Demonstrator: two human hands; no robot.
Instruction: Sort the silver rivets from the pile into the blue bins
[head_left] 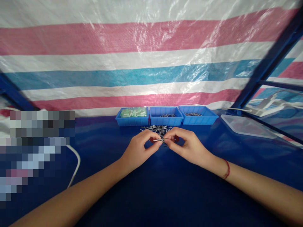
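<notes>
The rod [158, 140], a thin metal piece, is up between the two hands, just above the near edge of the pile [158, 128] and roughly level. The left hand [136, 148] pinches it in a narrow grip of thumb and forefinger, with one end sticking out into the gap behind those fingertips; the right hand [193, 146] has its thumb and fingertips closed about the other end, so the two pinches nearly meet. Whether the rod is one piece or two joined is too small to tell. As for progress, this one appears to be in mid-handling, and many similar pieces lie loose and crisscrossed in the pile, so much seems left. Beyond it stand three blue bins in a row: the middle bin [166, 121] and the right bin [201, 120] each hold some metal pieces, well short of full, while the left bin [133, 121] holds pale green ones nearly to its rim. Which bins hold finished work cannot be told. All this rests on the blue table [151, 195], with a clear lid [247, 126] to the right and a white cable [77, 160] to the left.
</notes>
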